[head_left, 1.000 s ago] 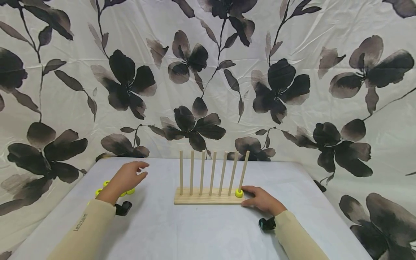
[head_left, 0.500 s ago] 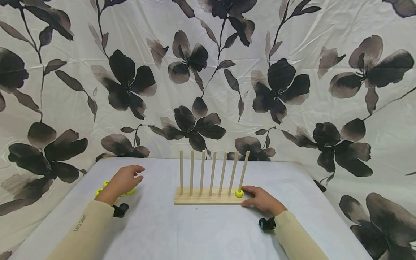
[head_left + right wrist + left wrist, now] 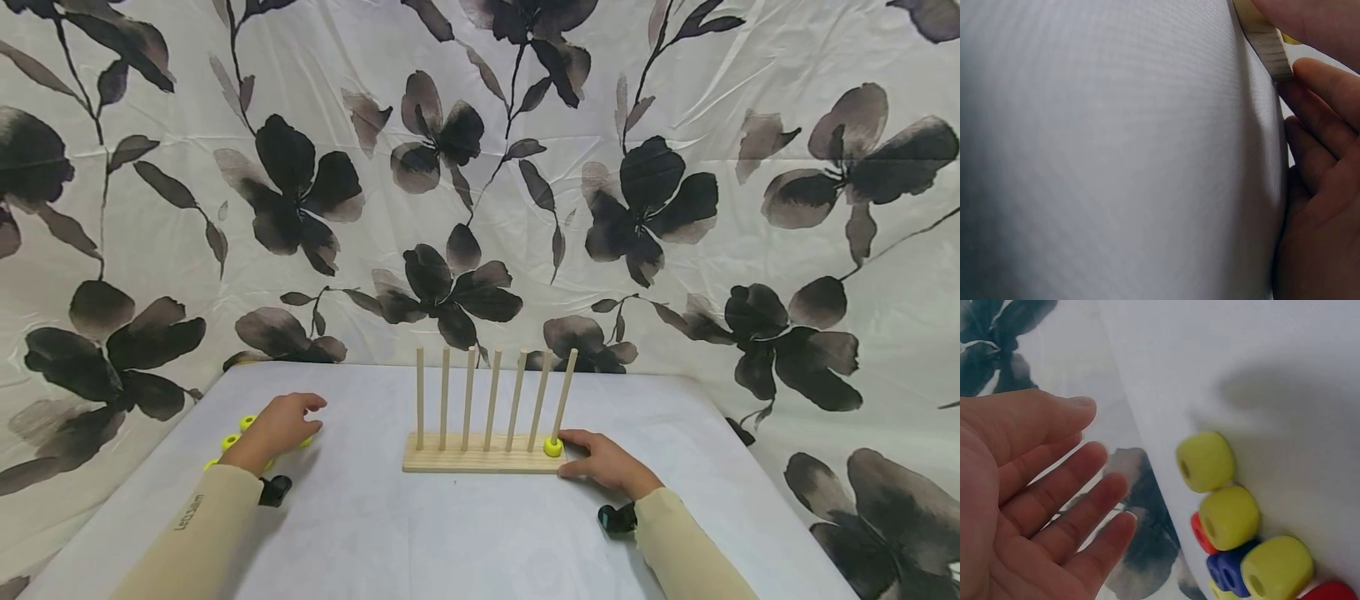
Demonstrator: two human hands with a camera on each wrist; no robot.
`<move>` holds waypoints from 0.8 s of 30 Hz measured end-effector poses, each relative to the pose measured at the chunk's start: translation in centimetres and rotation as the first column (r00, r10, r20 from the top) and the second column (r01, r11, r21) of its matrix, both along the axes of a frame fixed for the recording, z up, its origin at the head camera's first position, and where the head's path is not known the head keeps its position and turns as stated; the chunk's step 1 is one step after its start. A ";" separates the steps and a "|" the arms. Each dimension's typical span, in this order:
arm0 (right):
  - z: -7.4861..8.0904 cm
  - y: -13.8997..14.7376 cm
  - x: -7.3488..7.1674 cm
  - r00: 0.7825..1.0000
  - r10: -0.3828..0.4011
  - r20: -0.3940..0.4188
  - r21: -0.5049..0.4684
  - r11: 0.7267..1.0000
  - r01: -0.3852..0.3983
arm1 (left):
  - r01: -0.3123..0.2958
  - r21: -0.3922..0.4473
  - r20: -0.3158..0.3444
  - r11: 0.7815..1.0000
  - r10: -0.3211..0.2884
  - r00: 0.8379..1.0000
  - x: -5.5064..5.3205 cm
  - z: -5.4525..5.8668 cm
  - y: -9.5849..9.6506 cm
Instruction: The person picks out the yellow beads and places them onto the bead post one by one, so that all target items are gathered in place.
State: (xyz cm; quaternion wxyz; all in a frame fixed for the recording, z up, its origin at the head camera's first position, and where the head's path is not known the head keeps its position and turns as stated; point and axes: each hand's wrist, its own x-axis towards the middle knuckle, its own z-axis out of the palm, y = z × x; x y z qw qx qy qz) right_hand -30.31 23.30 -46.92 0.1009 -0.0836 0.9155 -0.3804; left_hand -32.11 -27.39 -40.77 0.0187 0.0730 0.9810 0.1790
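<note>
My left hand (image 3: 276, 427) hovers over the table's left side, fingers relaxed and holding nothing. Beads lie partly hidden under it in the head view. In the left wrist view, the palm and loosely bent fingers face yellow beads (image 3: 1230, 517), blue beads (image 3: 1235, 573) and a red bead (image 3: 1330, 591), all apart from the fingertips. A pale wooden peg board (image 3: 480, 463) with a row of several upright rods stands mid-table. One yellow bead (image 3: 552, 448) sits at the foot of its rightmost rod. My right hand (image 3: 607, 465) grips the board's right end between thumb and fingers.
A white cloth covers the table (image 3: 450, 533). Behind it hangs a floral-patterned curtain (image 3: 525, 208). The rods (image 3: 492, 400) rise well above the board.
My left hand has moved down and a little left, toward the beads. My right hand stays at the board's end, and the board stands as before.
</note>
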 end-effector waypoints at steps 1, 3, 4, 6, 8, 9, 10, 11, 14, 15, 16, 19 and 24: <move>0.0 0.0 0.0 1.000 0.000 0.001 -0.002 1.000 0.000 | -0.005 0.000 0.011 1.000 0.005 1.000 0.0 -0.1 -0.1; 0.1 0.0 0.0 1.000 -0.001 0.002 -0.007 1.000 0.001 | -0.017 0.000 0.032 1.000 0.017 0.999 -0.1 -0.3 -0.3; 0.1 0.0 0.0 1.000 -0.001 0.000 -0.006 1.000 0.001 | -0.022 -0.002 0.039 1.000 0.022 0.999 -0.2 -0.4 -0.3; 0.1 0.1 -0.1 1.000 -0.002 -0.007 -0.007 1.000 0.002 | -0.027 -0.006 0.052 1.000 0.027 0.998 -0.2 -0.6 -0.5; 0.0 0.2 -0.1 1.000 -0.002 -0.005 -0.003 1.000 0.002 | -0.036 -0.002 0.071 0.999 0.036 0.997 -0.2 -0.7 -0.6; 0.0 0.2 -0.2 1.000 -0.002 -0.003 -0.004 1.000 0.002 | -0.041 0.000 0.080 0.999 0.041 0.996 -0.2 -0.7 -0.6; -0.1 0.2 -0.2 1.000 -0.001 -0.002 -0.003 1.000 0.001 | -0.049 0.002 0.092 0.999 0.048 0.995 -0.1 -0.8 -0.6; -0.2 0.3 -0.2 1.000 0.002 -0.004 -0.002 1.000 -0.002 | -0.054 0.004 0.104 0.999 0.054 0.993 -0.1 -0.8 -0.7; -0.4 0.3 -0.4 1.000 0.006 -0.006 -0.007 1.000 -0.006 | -0.066 0.005 0.127 0.998 0.064 0.990 -0.1 -1.2 -0.8; -0.5 0.3 -0.4 1.000 0.008 -0.011 -0.009 1.000 -0.008 | -0.068 0.004 0.132 0.998 0.066 0.989 -0.1 -1.3 -0.8; -0.5 0.4 -0.5 1.000 0.008 -0.017 -0.007 1.000 -0.008 | -0.071 0.004 0.137 0.997 0.070 0.988 -0.1 -1.5 -0.9; -0.6 0.4 -0.6 1.000 0.007 -0.018 -0.002 1.000 -0.007 | -0.075 -0.003 0.143 0.997 0.074 0.987 -0.2 -1.9 -0.9; -0.7 0.3 -0.6 1.000 -0.001 0.000 0.002 1.000 0.001 | -0.070 -0.053 0.124 0.996 0.076 0.989 -0.3 -2.3 -0.9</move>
